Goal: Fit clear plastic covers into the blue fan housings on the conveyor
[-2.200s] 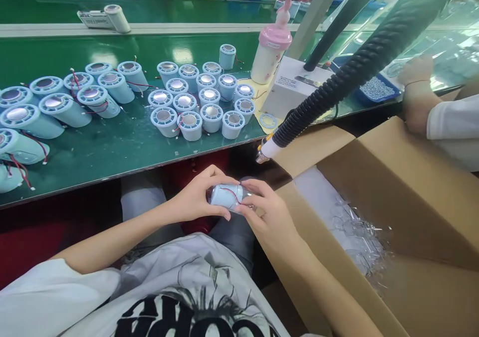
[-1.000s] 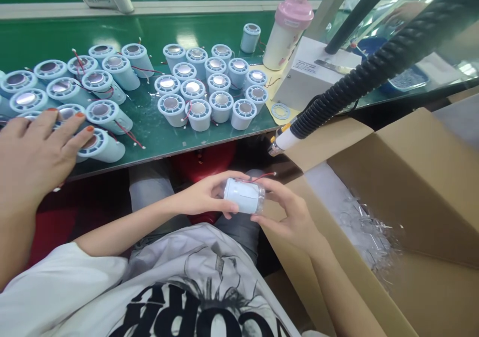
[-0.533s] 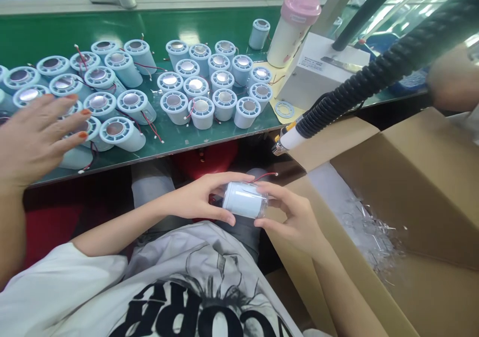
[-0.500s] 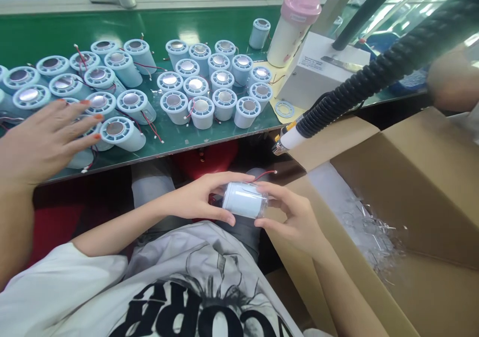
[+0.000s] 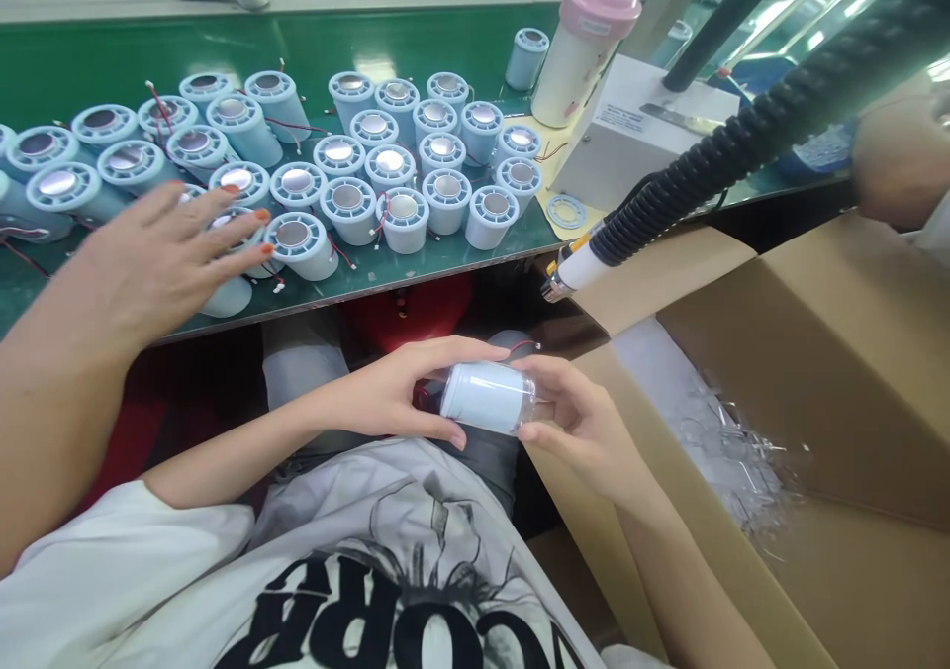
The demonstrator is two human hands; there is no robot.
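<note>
Over my lap, both hands hold one pale blue cylinder (image 5: 482,395) lying on its side, a thin red wire trailing from it. My left hand (image 5: 386,392) wraps its left end, thumb underneath. My right hand (image 5: 579,422) grips its right end, where a clear plastic cap sits. Many more pale blue cylinders (image 5: 405,219) with shiny round tops stand or lie on the green table (image 5: 104,65) above my hands.
A co-worker's hand (image 5: 159,258) with orange nails rests on the cylinders at the left. An open cardboard box (image 5: 831,352) with clear plastic parts stands at my right. A black corrugated hose (image 5: 742,140) with a white nozzle hangs over it. Behind stand a pink-lidded bottle (image 5: 583,41) and a white device (image 5: 638,135).
The co-worker's hand has pushed the lying cylinders rightward up against the standing group. My hands have kept hold of the cylinder, my right fingers shifting slightly on the clear cap.
</note>
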